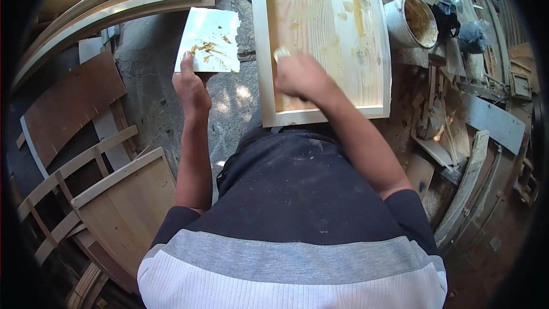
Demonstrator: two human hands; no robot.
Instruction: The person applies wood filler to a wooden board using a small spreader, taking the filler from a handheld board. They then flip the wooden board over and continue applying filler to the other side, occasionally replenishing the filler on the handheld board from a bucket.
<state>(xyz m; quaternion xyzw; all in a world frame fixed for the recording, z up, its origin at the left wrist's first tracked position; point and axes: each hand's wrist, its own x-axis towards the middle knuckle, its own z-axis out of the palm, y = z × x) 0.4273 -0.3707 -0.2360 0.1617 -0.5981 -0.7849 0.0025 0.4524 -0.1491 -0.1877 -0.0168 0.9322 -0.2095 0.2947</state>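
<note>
My left hand [191, 88] is closed on the lower edge of a white flat board [213, 26], thumb on top. Smears of brown putty [209, 49] lie on that board's surface. Over the left side of a framed wooden panel [314, 23], my right hand [303, 77] is curled and slightly blurred. From its fingers pokes a small pale flat piece [281, 54], close to the panel's inner left edge; its kind cannot be made out. Yellowish-brown putty patches [358, 8] mark the panel's wood face.
A white bucket [400, 23] with putty-coated insides stands right of the panel. Curved wooden strips [108, 14] lie at the upper left. A brown sheet [74, 109] and a wooden panel [128, 206] lean at left. Offcuts [449, 149] clutter the right.
</note>
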